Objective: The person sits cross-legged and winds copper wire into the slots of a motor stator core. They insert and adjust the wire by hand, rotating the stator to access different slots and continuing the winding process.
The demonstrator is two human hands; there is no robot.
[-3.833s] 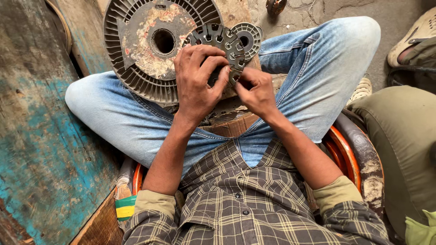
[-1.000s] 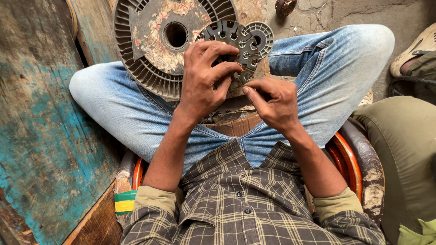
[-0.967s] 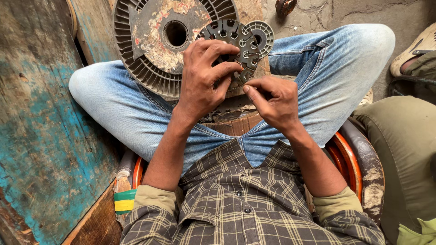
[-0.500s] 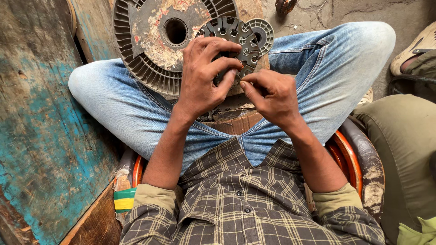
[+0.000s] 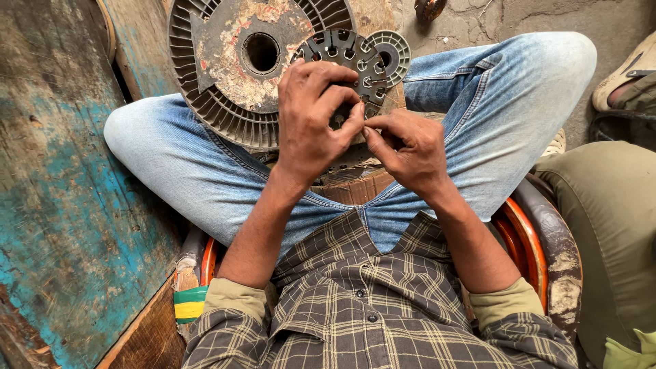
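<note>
At frame centre, our left hand point(image 5: 316, 116) clamps the slotted ring point(image 5: 345, 65) steady over our lap, so our right hand point(image 5: 408, 150), fingertips pinched together, can work at its edge beside the finned disc point(image 5: 225, 82).

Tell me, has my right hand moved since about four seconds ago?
Yes. The right hand has risen beside the left hand, fingertips now meeting at the slotted metal disc.
</note>
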